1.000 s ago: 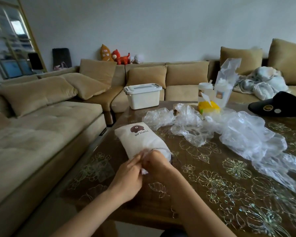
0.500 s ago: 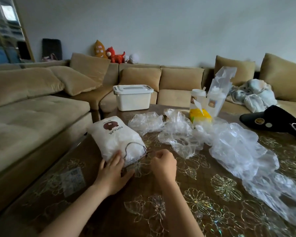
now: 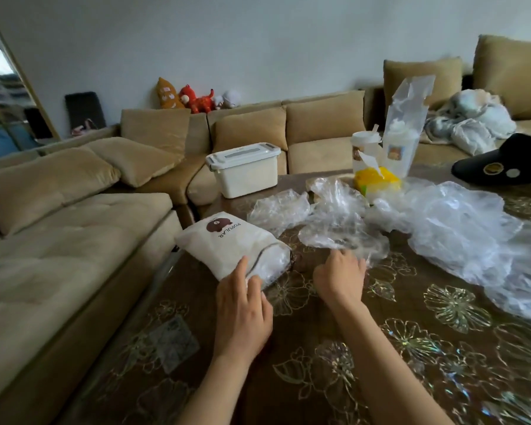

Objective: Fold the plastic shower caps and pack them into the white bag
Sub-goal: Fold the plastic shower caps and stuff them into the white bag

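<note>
A white bag (image 3: 227, 245) with a brown bear print and the word POPULAR lies on the table, its open mouth toward me, clear plastic showing inside. My left hand (image 3: 242, 305) rests at the bag's mouth, fingers straight and touching its near edge. My right hand (image 3: 339, 274) reaches to the edge of a crumpled clear shower cap (image 3: 341, 231); its fingertips are hidden behind the knuckles. Another crumpled cap (image 3: 278, 208) lies behind the bag. A large heap of clear plastic caps (image 3: 460, 228) spreads over the right of the table.
The brown table (image 3: 380, 348) has a floral glass top. At its far side stand a yellow tissue pack (image 3: 376, 179), two cups (image 3: 365, 148) and a black cap (image 3: 503, 167). A white lidded box (image 3: 242, 168) sits on the beige sofa (image 3: 74, 240) beyond.
My right hand has left the bag's mouth and moved right and forward to the nearest crumpled cap. My left hand stays at the bag's opening. The view has swung left.
</note>
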Motion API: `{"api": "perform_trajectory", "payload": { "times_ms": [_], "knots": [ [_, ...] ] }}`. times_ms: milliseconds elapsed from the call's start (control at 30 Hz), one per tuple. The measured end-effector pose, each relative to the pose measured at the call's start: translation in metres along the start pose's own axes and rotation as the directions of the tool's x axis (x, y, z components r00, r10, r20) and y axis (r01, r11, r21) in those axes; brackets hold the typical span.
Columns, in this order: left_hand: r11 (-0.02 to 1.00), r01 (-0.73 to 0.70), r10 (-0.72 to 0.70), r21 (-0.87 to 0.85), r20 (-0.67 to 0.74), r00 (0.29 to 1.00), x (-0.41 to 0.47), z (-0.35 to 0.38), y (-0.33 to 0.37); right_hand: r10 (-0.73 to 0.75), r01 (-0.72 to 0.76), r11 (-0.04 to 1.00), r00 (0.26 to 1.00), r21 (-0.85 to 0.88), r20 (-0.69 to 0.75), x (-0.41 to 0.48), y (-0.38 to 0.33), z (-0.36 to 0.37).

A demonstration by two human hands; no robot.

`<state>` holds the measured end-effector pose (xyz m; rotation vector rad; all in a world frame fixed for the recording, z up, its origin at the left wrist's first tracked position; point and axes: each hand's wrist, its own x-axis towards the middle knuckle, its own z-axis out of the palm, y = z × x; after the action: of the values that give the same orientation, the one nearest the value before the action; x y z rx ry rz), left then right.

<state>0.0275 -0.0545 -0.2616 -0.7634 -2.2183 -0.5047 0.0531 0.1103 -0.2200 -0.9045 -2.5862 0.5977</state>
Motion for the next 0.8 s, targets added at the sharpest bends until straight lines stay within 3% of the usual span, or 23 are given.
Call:
{"api": "perform_trajectory", "payload": {
  "times_ms": [100,167,233,300,334,400,600,734,801],
  "knots": [
    [0.998,-0.056,0.056,0.021,0.018,0.998,-0.002,-0.004,-0.001,0.008,-0.006,0.930,1.000,0.368,-0.005,-0.005,-0.006,-0.023],
    [0.997,-0.072,0.071,0.038,0.032,0.997,-0.006,-0.010,-0.007,-0.014,-0.050,0.782,0.995,0.621,0.097,-0.014,-0.007,-0.045],
    [0.996,-0.078,0.076,0.049,0.044,0.996,-0.009,-0.018,-0.008,-0.093,-0.146,0.473,0.972,0.869,0.214,-0.027,0.000,-0.076],
    [0.994,-0.085,0.081,0.070,0.059,0.995,-0.015,-0.020,-0.009,-0.199,-0.307,0.094,0.926,0.947,0.320,-0.036,0.011,-0.096],
    [0.994,-0.083,0.078,0.071,0.068,0.995,-0.016,-0.022,-0.008,-0.210,-0.338,0.019,0.919,0.941,0.334,-0.038,0.020,-0.103],
    [0.993,-0.094,0.090,0.066,0.066,0.994,-0.012,-0.025,-0.008,-0.114,-0.318,0.079,0.939,0.945,0.325,-0.039,0.039,-0.108],
    [0.986,-0.117,0.105,0.120,0.105,0.989,-0.001,-0.028,0.002,0.261,-0.351,0.448,0.931,0.822,0.255,-0.056,0.086,-0.088],
    [0.989,-0.067,0.048,0.133,0.146,0.988,-0.008,-0.031,0.003,0.175,-0.246,0.701,0.969,0.669,0.174,-0.070,0.113,-0.086],
    [0.990,-0.074,0.055,0.120,0.157,0.986,-0.008,-0.032,0.007,0.094,-0.213,0.770,0.970,0.602,0.223,-0.075,0.137,-0.093]
  ]
}}
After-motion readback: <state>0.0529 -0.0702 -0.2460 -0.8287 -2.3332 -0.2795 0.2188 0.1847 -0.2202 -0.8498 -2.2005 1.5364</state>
